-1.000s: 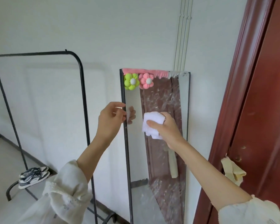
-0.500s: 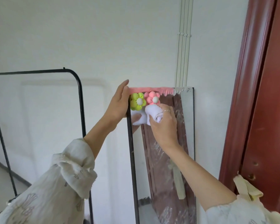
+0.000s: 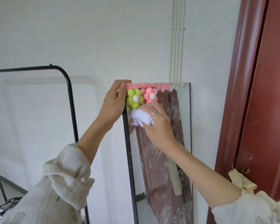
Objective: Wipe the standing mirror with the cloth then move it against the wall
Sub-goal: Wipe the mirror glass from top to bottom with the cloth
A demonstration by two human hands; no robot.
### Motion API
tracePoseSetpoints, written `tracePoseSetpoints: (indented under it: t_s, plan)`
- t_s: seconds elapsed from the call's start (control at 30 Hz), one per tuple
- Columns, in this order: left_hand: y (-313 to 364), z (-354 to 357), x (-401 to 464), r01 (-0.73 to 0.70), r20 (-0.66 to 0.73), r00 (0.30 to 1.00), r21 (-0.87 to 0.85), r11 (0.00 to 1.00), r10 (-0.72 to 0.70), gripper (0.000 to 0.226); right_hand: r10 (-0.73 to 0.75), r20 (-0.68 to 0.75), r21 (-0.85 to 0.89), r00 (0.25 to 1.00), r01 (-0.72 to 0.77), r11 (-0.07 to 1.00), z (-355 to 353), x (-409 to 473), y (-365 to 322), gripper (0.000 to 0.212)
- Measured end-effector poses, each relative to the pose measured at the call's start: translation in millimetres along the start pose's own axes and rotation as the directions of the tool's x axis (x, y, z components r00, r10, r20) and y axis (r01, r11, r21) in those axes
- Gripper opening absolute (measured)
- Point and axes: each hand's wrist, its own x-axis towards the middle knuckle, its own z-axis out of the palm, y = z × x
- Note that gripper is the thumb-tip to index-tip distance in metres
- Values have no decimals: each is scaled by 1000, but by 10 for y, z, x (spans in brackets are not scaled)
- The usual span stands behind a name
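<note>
A tall black-framed standing mirror [image 3: 183, 143] leans at the white wall [image 3: 87, 38], its top edge trimmed in pink with a green and a pink puffy flower. My left hand [image 3: 114, 101] grips the mirror's top left corner, fingers curled over the pink trim. My right hand [image 3: 157, 122] holds a bunched white cloth [image 3: 140, 118] and presses it on the glass just under the flowers, near the left frame. The glass shows smeary streaks and reflects the red door.
A black metal clothes rack [image 3: 69, 97] stands close on the left of the mirror. A dark red door and frame [image 3: 257, 94] fill the right side, with a cream fabric strip [image 3: 241, 180] hanging at its edge. White cable conduits [image 3: 176, 46] run up the wall above the mirror.
My left hand climbed from the frame's side to the top corner and now curls over the pink trim. My right hand carried the cloth up from mid-glass to just below the flowers.
</note>
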Motion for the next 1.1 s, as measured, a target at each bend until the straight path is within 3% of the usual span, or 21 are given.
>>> tracePoseSetpoints:
  t_s: [0.07,0.13,0.27,0.37,0.47,0.53,0.63,0.73,0.8,0.9,0.97,1.03,1.1]
  plan:
    - [-2,-1,11,-2,4,1000,4,1000,2,25,-69,15,-7,998,69,998,48,-105,-31,44]
    - [-5,-7,21,-2,-3,1000,19,1000,2,25,-131,116,-43,985,137,990,55,-360,14,50]
    - [-13,15,18,-7,-31,1000,14,1000,7,24,-95,275,-145,957,139,980,-57,-524,146,57]
    - [11,61,-9,-29,-51,998,5,1000,29,25,152,239,-163,959,-115,980,-111,-203,-24,38]
    - [28,85,-23,-41,-80,996,-2,999,40,25,391,135,-2,910,-395,919,-64,15,-190,36]
    - [26,94,-20,-40,-96,995,7,999,41,25,538,74,111,840,-543,832,-10,-3,-195,26]
    - [20,103,-21,-25,-104,994,29,999,28,25,741,13,223,672,-724,653,-1,-152,-72,27]
    - [26,101,-19,-16,-114,993,39,999,20,26,787,-6,214,617,-768,604,-44,-236,-23,29]
    - [28,105,-24,-24,-111,993,37,999,28,26,748,4,193,663,-735,650,-46,-200,-71,26]
    - [32,112,-38,-37,-105,994,24,999,40,26,614,-5,174,790,-604,778,5,-37,-201,25]
    - [38,117,-35,-38,-108,993,15,999,39,25,584,-21,183,812,-571,800,49,45,-231,24]
    - [29,111,-24,-28,-112,993,21,999,30,25,672,-35,229,740,-648,726,63,48,-154,25]
    - [20,100,-17,-17,-110,994,31,999,20,25,786,-44,279,617,-748,602,22,0,-10,30]
